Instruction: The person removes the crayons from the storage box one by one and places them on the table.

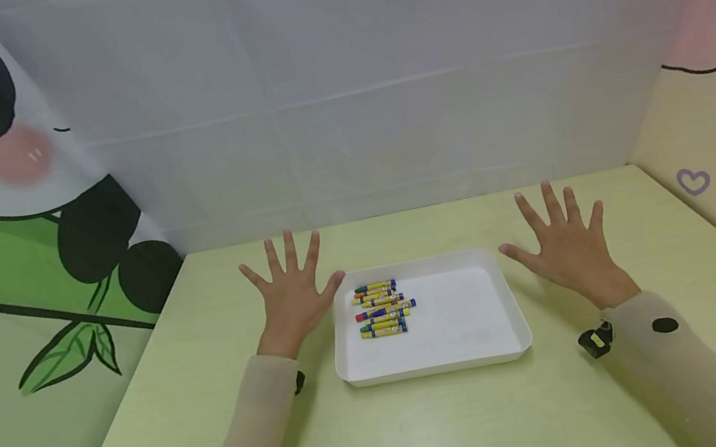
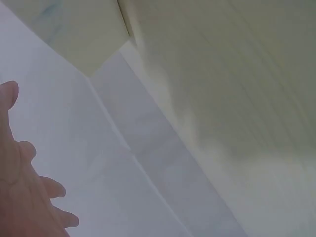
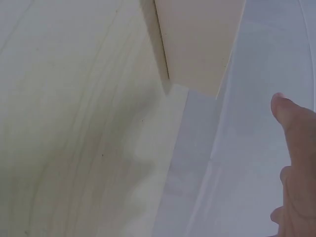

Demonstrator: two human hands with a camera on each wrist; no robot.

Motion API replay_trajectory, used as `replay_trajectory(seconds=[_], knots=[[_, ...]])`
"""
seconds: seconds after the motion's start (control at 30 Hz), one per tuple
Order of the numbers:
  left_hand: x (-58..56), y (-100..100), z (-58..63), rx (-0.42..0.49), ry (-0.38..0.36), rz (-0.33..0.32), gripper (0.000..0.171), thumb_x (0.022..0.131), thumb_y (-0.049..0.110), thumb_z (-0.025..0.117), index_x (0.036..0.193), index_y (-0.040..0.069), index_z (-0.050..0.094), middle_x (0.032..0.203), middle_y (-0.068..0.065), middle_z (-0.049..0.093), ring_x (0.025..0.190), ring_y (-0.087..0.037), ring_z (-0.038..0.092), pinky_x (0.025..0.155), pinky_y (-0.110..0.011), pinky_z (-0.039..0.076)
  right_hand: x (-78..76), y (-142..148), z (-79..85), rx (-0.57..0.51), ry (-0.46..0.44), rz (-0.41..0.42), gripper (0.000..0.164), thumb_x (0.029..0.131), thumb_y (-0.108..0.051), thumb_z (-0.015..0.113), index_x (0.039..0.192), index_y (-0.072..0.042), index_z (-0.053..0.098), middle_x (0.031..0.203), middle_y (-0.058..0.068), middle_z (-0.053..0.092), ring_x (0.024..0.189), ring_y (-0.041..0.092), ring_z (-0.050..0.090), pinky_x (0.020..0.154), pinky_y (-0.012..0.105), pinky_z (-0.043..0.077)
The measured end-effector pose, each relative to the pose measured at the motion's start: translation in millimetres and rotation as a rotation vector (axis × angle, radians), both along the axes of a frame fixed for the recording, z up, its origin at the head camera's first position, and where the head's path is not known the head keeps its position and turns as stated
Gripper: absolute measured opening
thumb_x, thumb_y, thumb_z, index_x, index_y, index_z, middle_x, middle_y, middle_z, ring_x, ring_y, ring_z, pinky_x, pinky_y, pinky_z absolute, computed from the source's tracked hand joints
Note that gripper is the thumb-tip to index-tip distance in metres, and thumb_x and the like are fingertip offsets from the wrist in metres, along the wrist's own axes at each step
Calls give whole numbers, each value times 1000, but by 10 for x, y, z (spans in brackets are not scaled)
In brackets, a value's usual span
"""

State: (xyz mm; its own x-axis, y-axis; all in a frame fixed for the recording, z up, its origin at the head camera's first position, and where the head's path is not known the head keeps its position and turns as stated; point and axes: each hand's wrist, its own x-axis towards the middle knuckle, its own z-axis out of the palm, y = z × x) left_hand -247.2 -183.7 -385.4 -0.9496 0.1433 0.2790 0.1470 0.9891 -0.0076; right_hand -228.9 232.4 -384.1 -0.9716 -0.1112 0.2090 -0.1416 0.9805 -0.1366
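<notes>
A white tray (image 1: 460, 316) stands on the table between the two hands. Several crayons (image 1: 384, 311) with yellow and blue wrappers lie in a loose column in its left part, their tips green, orange, red and other colours. My left hand (image 1: 292, 294) is left of the tray, fingers spread wide and thumb towards the tray's upper left corner. To the right of the tray, my right hand (image 1: 571, 251) is spread the same way, thumb towards the tray. Both hold nothing. In the wrist views, part of the left hand (image 2: 29, 187) and of the right hand (image 3: 298, 168) shows at the edge.
The pale wooden table (image 1: 441, 425) runs back to a grey-white cloth (image 1: 373, 137). A painted panel (image 1: 58, 243) with a cartoon figure borders the left side, and a cream and pink panel (image 1: 715, 127) the right. Dark wrist devices (image 1: 596, 339) show at the cuffs.
</notes>
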Motion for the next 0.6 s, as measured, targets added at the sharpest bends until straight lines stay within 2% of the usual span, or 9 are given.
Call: replay_trajectory(seconds=[0.17, 0.37, 0.47, 0.6], knots=[[2, -1, 14, 13, 6, -18, 78, 91, 73, 27, 155, 33, 4, 162, -14, -7, 145, -48, -8, 99, -79, -16, 11, 9, 28, -16, -6, 0, 91, 88, -75, 35, 156, -24, 3, 160, 21, -7, 142, 55, 2, 102, 79, -5], [-14, -16, 29, 90, -5, -56, 74, 95, 66, 30, 156, 30, 6, 162, -15, -1, 146, -47, -6, 101, -79, -12, 11, 31, 79, -152, -88, 24, 89, 91, -70, 36, 156, -21, -2, 159, 24, -9, 141, 55, 3, 102, 79, 1], [-18, -21, 57, 197, -44, -87, 73, 97, 62, 31, 156, 28, 6, 162, -15, 1, 147, -43, -5, 104, -76, -11, -7, 40, 138, -237, -130, 59, 88, 94, -66, 36, 156, -18, -4, 159, 25, -9, 141, 56, 5, 103, 79, 6], [-34, -36, 75, 413, -117, -160, 71, 99, 58, 32, 156, 25, 6, 163, -11, 0, 149, -35, -5, 109, -70, -12, -46, 49, 251, -401, -197, 124, 85, 97, -57, 40, 155, -15, -4, 160, 23, -6, 143, 52, 5, 107, 73, 12]])
